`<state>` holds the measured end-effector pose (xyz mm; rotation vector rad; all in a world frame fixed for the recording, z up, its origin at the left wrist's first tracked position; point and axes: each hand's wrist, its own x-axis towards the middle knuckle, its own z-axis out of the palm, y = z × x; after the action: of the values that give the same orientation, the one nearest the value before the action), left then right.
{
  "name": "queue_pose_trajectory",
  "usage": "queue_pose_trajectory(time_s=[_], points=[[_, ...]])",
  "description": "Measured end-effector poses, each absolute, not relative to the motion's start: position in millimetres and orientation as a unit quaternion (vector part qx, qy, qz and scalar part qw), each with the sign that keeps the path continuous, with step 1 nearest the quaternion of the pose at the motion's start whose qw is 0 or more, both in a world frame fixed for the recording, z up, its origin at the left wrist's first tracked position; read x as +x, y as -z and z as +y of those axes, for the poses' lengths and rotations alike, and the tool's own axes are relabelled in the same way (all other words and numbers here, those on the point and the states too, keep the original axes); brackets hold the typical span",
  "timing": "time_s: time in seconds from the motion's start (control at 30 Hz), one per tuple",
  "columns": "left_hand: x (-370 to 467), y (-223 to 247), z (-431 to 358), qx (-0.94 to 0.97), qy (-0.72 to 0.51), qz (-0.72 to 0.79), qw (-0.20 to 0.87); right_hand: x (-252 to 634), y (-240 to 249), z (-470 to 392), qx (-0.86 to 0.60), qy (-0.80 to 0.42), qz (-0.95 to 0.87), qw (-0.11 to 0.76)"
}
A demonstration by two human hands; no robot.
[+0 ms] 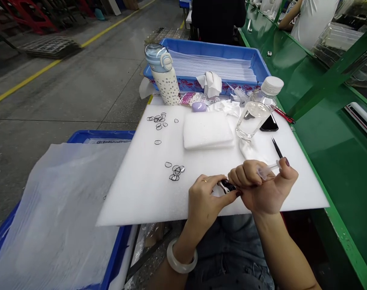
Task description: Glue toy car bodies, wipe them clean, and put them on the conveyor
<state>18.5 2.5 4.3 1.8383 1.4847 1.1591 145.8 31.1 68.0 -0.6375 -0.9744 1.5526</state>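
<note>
My left hand (206, 201) is closed, pinching a small black ring-shaped part (226, 186) with a shiny pale edge between thumb and fingers. Close against it, my right hand (262, 187) is wrapped round a clear plastic syringe (264, 172). Its plunger end sticks out beside my raised thumb, while the front of the syringe is hidden in the fist. Both hands are above the white foam sheet (135, 201). On that sheet, left of my hands, lies a cluster of thin black rings (176, 172). Farther back are another group of black rings (157, 119) and a single ring (157, 142).
A folded white foam pad (207, 131), a water bottle (256, 110), a phone (269, 124) and black tweezers (277, 148) lie or stand around the board. Behind are a dotted tumbler (165, 80) and a blue tray (207, 44). A green metal rail (331, 149) borders the right.
</note>
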Motion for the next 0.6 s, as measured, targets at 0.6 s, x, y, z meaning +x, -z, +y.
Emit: queue_pose_trajectory(time_s=[0.6], points=[[18.6, -3.4, 2.8, 0.680, -0.431, 0.539, 0.248, 139.0, -74.9, 29.5, -0.300, -0.624, -0.423, 0.584]])
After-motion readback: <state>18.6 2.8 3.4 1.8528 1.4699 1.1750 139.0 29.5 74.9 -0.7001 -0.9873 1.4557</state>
